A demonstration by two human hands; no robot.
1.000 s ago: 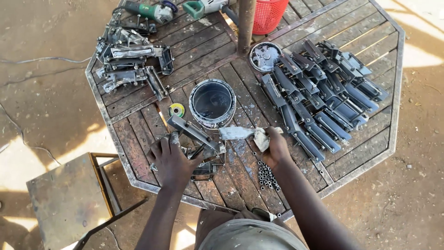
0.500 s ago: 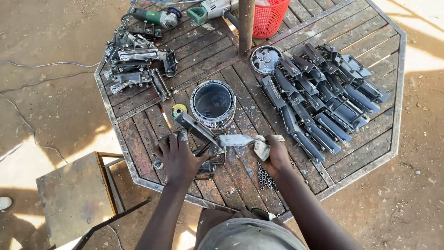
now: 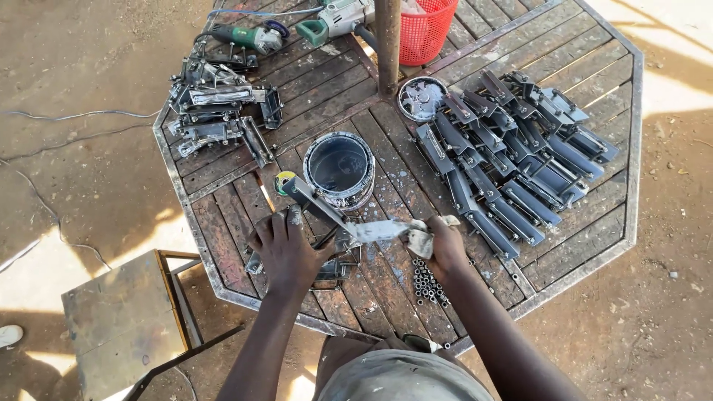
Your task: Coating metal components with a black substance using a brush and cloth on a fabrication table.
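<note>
desk (image 3: 594,245): octagonal, wooden slats framed in metal (weathered)
centre: paint tin (image 3: 340,167) is set beside a post (image 3: 388,44)
right: grey metal brackets (image 3: 505,156) are laid in rows
left: more brackets (image 3: 215,111)
far edge: angle grinder (image 3: 241,36), red basket (image 3: 425,30)
near edge: small nuts (image 3: 427,282)
</note>
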